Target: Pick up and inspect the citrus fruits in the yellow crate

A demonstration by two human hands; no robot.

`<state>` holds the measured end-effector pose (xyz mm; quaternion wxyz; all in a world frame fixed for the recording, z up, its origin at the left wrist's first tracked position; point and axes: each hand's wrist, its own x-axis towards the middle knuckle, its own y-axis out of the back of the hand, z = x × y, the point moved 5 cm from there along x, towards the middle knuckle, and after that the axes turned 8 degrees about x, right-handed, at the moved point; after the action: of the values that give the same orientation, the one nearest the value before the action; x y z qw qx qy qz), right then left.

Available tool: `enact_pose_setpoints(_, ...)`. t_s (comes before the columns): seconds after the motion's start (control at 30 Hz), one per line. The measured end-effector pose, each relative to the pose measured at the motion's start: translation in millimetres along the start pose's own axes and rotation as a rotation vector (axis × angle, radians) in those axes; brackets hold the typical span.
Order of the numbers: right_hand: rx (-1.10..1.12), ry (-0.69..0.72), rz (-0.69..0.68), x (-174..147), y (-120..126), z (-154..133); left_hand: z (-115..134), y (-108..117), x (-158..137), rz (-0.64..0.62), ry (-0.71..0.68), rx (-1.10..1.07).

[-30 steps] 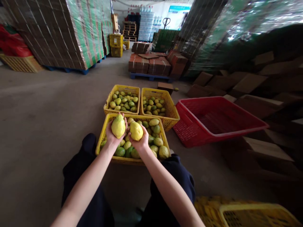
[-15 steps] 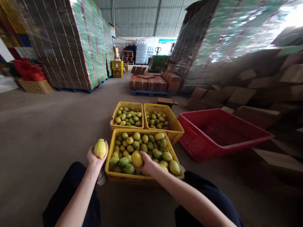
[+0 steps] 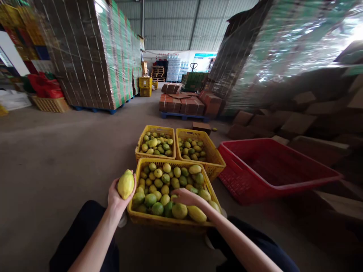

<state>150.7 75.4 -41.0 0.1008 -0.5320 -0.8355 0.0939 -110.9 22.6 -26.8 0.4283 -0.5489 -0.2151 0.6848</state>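
Right hand (image 3: pixel 185 198) has let go of its earlier fruit; now palm down over the crate (image 3: pixel 159 221), lower centre, fingers loosely stretched leftward, nothing visibly gripped. Left hand (image 3: pixel 117 199), left of crate, palm up, fingers cupped round a yellow fruit (image 3: pixel 126 184)

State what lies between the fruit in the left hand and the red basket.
The head view shows mainly the front yellow crate, holding fruit, with the right hand over it.
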Motion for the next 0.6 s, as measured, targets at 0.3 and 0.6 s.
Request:
enact_pose_setpoints(0.3, -0.700, -0.032, 0.242, -69.4, 61.8, -16.6, -57.2, 32.8, 13.4, 0.204, 0.138, 0.058)
enact_pose_setpoints(0.6, -1.319, -0.329, 0.010, -111.8, 46.9, -38.4, -165.5, 11.6, 25.1, 0.315, 0.424, 0.499)
